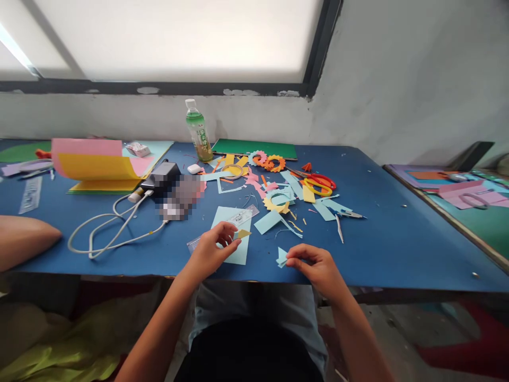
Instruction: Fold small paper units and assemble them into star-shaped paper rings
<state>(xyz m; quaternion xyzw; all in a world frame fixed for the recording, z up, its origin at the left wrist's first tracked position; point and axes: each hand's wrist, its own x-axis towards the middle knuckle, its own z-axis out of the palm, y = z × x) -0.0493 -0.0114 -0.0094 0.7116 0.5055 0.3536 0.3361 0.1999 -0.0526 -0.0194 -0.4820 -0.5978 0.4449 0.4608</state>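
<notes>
L hand (pixel 214 246): thumb & fingers pinching 1 yellow paper pc. (pixel 244 233) over 1 lt. blue sheet (pixel 239 252); long axis approx. L–R, tip pointing R. R hand (pixel 316 265): pinching 1 folded lt. blue pc. (pixel 281 257) near front edge of table (pixel 397 239), pointed end up & L. Rear: 1 pr. scissors (pixel 320 184); 1 capped bottle (pixel 199 132), fill level unclear.

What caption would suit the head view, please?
Left hand holding yellow paper, right hand pinching light blue paper, above blue tabletop.
</notes>
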